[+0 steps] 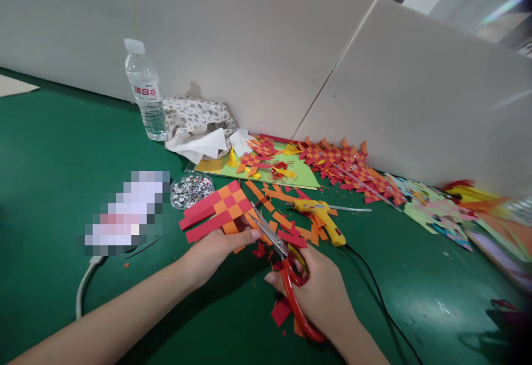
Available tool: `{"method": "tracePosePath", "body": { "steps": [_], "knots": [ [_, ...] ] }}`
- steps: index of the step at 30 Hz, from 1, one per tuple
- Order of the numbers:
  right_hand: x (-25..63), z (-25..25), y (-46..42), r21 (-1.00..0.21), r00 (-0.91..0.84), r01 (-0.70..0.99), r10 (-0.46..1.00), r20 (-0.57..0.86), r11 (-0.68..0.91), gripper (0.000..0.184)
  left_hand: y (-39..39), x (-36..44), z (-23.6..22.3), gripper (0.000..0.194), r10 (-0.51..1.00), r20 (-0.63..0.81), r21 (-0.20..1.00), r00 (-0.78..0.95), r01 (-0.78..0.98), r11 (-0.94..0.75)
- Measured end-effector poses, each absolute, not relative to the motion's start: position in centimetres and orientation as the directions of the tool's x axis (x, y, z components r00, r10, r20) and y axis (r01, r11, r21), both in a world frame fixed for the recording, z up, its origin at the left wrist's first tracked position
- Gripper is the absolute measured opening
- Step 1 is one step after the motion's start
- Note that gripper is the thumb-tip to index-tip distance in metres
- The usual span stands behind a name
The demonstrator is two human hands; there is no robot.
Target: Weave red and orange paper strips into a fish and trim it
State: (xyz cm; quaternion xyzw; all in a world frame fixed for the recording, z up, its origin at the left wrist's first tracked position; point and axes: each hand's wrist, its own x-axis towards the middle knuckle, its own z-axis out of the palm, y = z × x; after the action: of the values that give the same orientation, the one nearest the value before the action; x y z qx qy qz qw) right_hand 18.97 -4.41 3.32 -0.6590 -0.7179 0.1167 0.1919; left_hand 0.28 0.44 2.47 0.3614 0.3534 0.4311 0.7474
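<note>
My left hand (216, 251) pinches a woven paper fish (233, 204), a red and orange checkered piece with loose red strips trailing to the left. In my right hand (320, 282) is a pair of red-handled scissors (293, 298), its blades pointing up and left at the right edge of the woven paper. The blade tips lie close to my left thumb. Red and orange paper scraps (282, 220) are strewn under and around both hands. Just beyond my right hand lies a yellow hot glue gun (318, 215) with a clear glue stick in its back.
A water bottle (145, 93) and a patterned tissue pouch (197, 116) stand against the grey partition (249, 49). Finished woven fish (332, 165) are heaped along it. Googly eyes (192, 190) fill a clear container beside a blurred phone (128, 210) on a cable. The glue gun's black cord (378, 290) runs toward me.
</note>
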Motion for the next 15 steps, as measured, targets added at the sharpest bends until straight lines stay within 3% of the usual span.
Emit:
{"method": "tracePosePath", "body": {
  "steps": [15],
  "knots": [
    [19.07, 3.24, -4.26, -0.392, -0.067, 0.911, 0.984, 0.165, 0.127, 0.042, 0.44, 0.30, 2.18, 0.026, 0.907, -0.295, 0.780, 0.301, -0.473, 0.410]
  ]
}}
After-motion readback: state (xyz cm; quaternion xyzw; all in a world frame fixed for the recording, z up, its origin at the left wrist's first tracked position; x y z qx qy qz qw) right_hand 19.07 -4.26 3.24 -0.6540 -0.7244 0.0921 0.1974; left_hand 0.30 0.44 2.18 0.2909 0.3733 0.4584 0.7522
